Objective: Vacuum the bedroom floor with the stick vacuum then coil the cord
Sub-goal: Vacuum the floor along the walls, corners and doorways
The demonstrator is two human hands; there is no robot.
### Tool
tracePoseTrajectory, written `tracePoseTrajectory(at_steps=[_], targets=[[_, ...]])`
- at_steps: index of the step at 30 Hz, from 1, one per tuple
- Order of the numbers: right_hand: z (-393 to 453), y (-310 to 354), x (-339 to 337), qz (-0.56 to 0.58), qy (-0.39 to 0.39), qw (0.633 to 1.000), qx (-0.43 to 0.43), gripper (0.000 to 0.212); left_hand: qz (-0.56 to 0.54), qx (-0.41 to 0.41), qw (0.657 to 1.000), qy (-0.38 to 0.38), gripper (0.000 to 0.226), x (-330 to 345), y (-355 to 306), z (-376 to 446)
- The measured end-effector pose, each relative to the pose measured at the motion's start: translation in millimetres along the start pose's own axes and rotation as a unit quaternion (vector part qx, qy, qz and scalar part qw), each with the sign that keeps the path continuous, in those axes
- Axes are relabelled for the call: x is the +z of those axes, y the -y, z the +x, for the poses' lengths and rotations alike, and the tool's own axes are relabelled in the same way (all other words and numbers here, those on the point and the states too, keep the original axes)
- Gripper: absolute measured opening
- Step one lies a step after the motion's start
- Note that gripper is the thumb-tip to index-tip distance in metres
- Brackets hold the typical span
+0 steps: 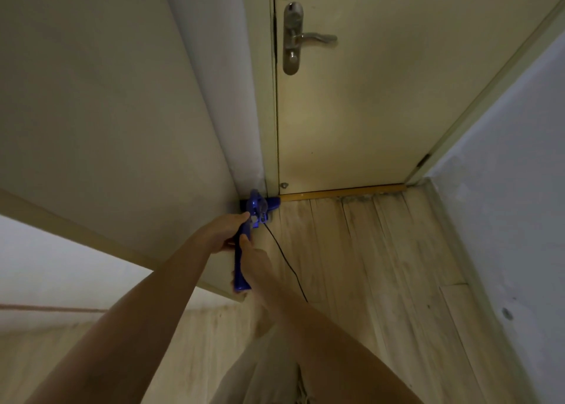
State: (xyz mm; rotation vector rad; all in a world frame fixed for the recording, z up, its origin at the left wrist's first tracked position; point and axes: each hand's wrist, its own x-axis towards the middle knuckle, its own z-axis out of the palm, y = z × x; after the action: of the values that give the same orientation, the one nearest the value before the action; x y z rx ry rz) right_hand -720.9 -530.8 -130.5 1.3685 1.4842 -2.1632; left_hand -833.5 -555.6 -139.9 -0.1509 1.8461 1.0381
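Head view, looking steeply down into a dim corner by a closed door (351,113).

Blue stick vacuum (241,250) held nearly upright, seen almost end-on from above, handle end nearest the camera, body running down toward the floor. Floor head (269,203) down in the corner, pressed close to where the cream cabinet panel (122,128) meets the door frame, just beside the yellow threshold strip (342,192).

Left hand (221,235) wrapped round the upper part of the vacuum's body from the left, fingers curled about it, thumb lying along the top toward the motor housing. Right hand (256,258) closed on the handle from the right and slightly lower, thumb tip resting on the blue plastic, the other fingers hidden behind the handle. Both forearms reaching in from the bottom of the frame, converging on the vacuum.

Thin black cord (284,258) leaving the vacuum near the motor housing, trailing down across the pale wooden floor (382,266) and passing out of sight behind the right forearm.

Metal lever handle (308,38) high on the door. Grey-white wall (504,205) on the right, with a skirting edge along the floor. Light fabric, apparently the person's clothing, at the bottom centre.
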Motion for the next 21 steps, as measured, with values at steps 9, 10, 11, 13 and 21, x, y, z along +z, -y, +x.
tracePoseTrajectory(at_steps=[9, 10, 11, 13, 21], targets=[[-0.7, -11.8, 4.3, -0.016, 0.008, 1.000, 0.006, 0.047, -0.009, -0.013, 1.000, 0.012, 0.038, -4.4, 10.1, -3.3], [-1.4, -11.5, 2.4, -0.017, 0.002, 1.000, 0.006, 0.047, -0.013, -0.013, 1.000, 0.015, 0.036, -2.4, 10.5, -4.6], [-0.5, -10.7, -0.4, -0.019, -0.005, 1.000, 0.003, 0.047, -0.016, -0.013, 1.000, 0.023, 0.035, -0.4, 9.4, -5.7], [2.7, -5.9, -8.9, -0.006, -0.009, 1.000, 0.003, 0.043, -0.024, -0.008, 0.999, 0.048, 0.034, 3.8, 3.8, -6.3], [15.6, 17.8, -11.0, -0.029, -0.007, 1.000, 0.007, 0.050, -0.017, 0.012, 0.998, 0.060, 0.044, -8.1, -15.1, 4.9]])
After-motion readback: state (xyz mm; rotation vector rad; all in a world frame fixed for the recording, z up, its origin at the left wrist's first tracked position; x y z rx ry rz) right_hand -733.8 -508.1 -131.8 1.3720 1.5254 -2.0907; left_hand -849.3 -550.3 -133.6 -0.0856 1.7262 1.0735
